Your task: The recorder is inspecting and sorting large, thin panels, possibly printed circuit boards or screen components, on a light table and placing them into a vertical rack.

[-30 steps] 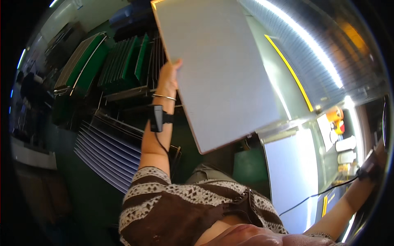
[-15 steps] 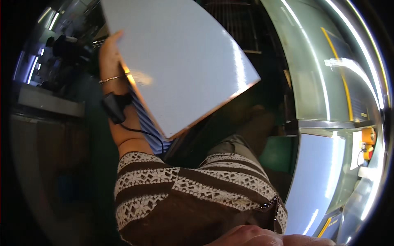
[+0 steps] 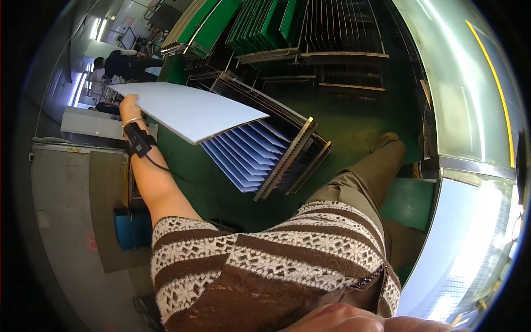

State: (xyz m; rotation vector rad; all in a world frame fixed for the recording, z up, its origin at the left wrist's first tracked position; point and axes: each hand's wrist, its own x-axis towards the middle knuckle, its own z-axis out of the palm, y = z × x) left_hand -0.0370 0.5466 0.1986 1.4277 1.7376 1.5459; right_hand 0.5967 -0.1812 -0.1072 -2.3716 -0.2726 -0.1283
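My left hand (image 3: 129,106) grips the far-left edge of a flat, pale blue-white panel (image 3: 188,108), arm stretched forward. A bracelet and a black device strapped with a cable are on that wrist. The panel is tilted over a slotted rack (image 3: 287,157), in which several similar pale blue panels (image 3: 243,157) stand side by side. I cannot tell whether the held panel touches the rack. My right hand is not in view. At the right, another pale panel (image 3: 442,221) lies on a glossy surface.
Racks with green boards (image 3: 260,27) stand at the far side, beside a wire rack (image 3: 343,27). A light cabinet (image 3: 61,193) is on the left, near a blue bin (image 3: 126,228). A long machine with a glassy cover (image 3: 470,83) runs along the right. A person (image 3: 124,65) stands far left.
The panel in my left hand has moved away and to the left and tipped flatter, so the rack beneath and the floor now show. The picture has brightened.
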